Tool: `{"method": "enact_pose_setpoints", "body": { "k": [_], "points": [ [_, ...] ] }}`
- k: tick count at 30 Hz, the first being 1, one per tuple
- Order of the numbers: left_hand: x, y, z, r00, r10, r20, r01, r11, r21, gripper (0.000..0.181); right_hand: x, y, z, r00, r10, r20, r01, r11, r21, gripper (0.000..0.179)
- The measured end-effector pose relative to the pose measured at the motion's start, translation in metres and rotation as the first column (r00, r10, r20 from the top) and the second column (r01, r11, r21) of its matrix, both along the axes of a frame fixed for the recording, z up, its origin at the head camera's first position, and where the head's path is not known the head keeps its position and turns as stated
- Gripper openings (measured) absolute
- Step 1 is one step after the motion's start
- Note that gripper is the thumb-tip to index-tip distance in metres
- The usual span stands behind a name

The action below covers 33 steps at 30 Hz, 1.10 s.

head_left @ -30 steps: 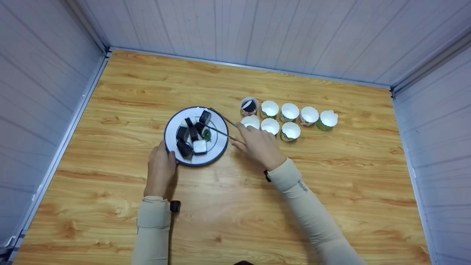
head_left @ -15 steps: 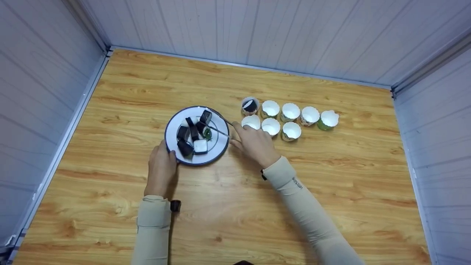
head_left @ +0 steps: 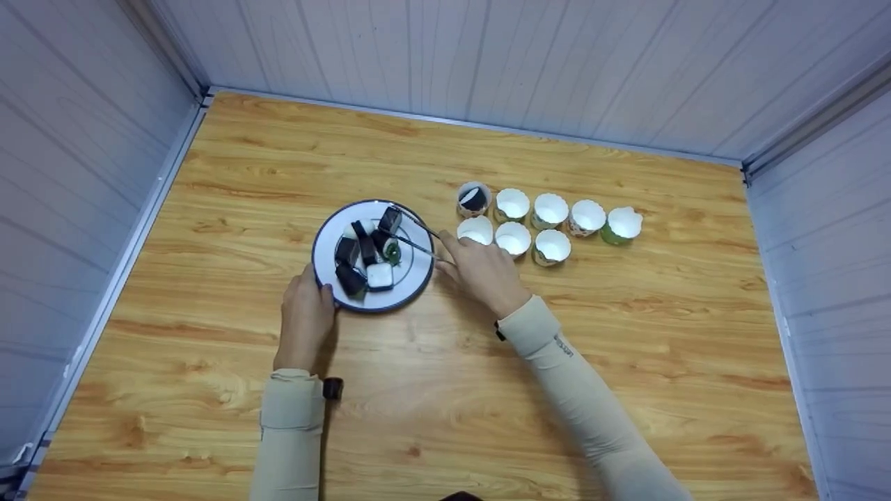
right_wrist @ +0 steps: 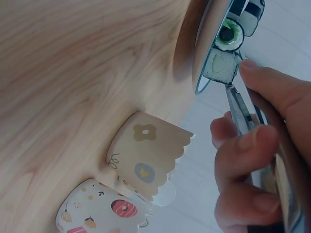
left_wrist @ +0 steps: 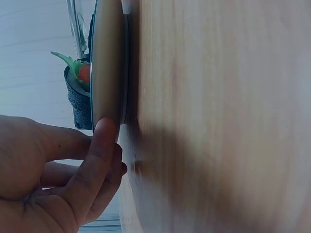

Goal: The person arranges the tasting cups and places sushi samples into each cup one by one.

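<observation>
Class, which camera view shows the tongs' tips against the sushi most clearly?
The right wrist view: the metal tongs in the right hand meet a sushi roll at the plate's edge, seen close up. The head view shows the tongs whole but small. The left wrist view shows only a blurred metal strip above the plate.

From my station the head view was evenly and softly lit, with only faint shadows under the forearms on the tabletop [head_left: 626, 362]. Walls bowed slightly at the frame edges. The left wrist view was soft, the wood grain smeared, a dark shadow pooled beneath the plate [left_wrist: 108, 63]. The right wrist view blurred the right hand [right_wrist: 262, 160], close to the lens, against a washed-out pale background.
</observation>
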State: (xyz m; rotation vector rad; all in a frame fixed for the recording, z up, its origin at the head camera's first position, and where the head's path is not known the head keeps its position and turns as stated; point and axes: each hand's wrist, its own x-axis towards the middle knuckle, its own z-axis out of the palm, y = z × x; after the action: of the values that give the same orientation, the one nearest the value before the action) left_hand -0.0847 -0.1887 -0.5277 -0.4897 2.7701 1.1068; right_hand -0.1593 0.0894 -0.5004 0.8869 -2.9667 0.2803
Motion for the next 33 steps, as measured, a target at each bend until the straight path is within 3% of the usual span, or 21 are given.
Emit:
{"method": "enact_pose_setpoints", "body": {
  "k": [17,26,33],
  "points": [
    [0.000,0.001,-0.001,1.000,-0.005,-0.015,0.005,1.000,-0.016,0.047,0.010,0.035,0.019,0.993,-0.007,-0.116,0.000,0.998,-0.062,0.045],
    [0.002,0.001,-0.003,0.998,-0.009,-0.066,0.007,0.999,-0.031,0.046,0.011,0.069,0.030,0.990,-0.090,-0.106,0.080,0.993,-0.092,0.053],
    [0.001,0.002,-0.002,0.999,-0.002,-0.039,0.002,1.000,-0.016,0.046,0.011,0.098,0.033,0.979,-0.179,-0.095,0.171,0.981,-0.090,0.054]
  ]
}}
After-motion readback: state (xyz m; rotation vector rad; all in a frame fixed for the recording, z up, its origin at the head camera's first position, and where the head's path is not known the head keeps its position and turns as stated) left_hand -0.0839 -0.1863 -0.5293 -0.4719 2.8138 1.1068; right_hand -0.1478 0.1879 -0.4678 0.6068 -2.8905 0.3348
